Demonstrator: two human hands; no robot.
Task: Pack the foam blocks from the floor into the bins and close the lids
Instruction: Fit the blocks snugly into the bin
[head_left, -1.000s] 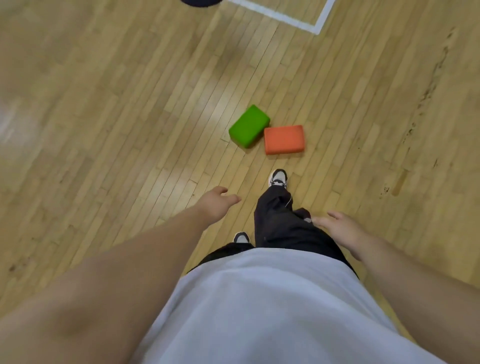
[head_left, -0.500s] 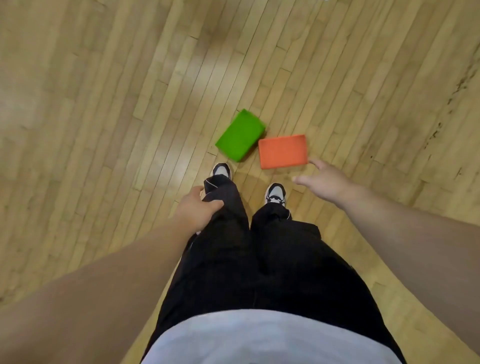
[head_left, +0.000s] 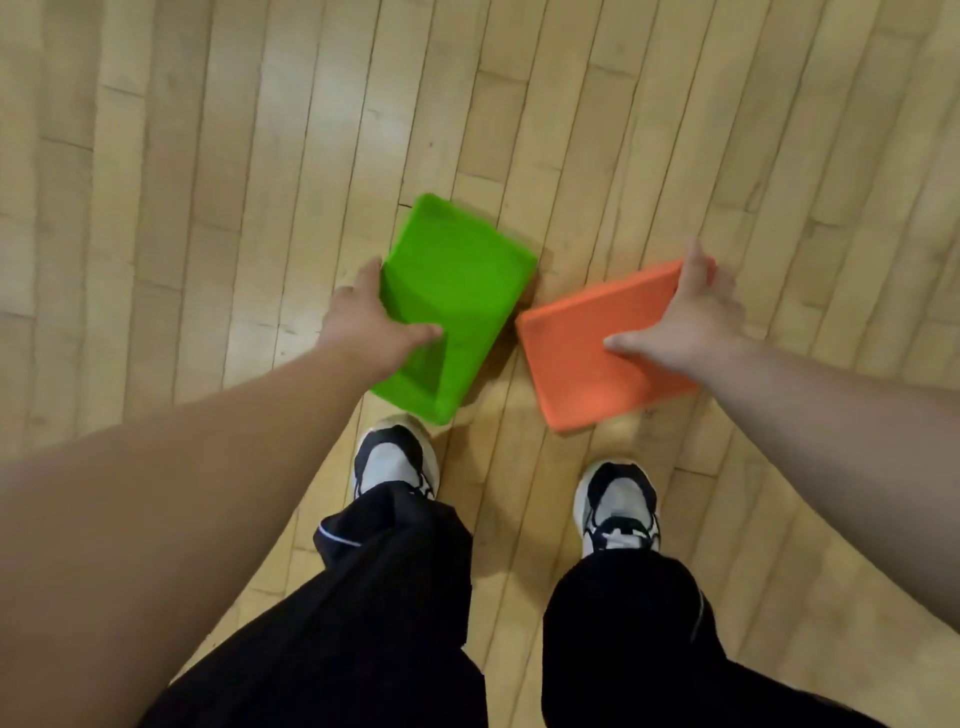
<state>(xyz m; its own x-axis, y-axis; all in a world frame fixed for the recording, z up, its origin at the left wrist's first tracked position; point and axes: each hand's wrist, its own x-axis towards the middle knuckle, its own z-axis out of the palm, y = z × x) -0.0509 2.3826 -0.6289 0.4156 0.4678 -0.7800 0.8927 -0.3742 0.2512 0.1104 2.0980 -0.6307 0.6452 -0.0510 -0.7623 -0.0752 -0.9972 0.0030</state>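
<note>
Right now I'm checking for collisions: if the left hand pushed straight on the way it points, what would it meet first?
The left hand is already gripping the green rectangular foam block, so it meets that first. Beyond it, only bare wooden floor shows.

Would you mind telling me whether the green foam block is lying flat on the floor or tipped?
Tipped. The green foam block shows two faces and leans in the left hand, which grips its left edge.
</note>
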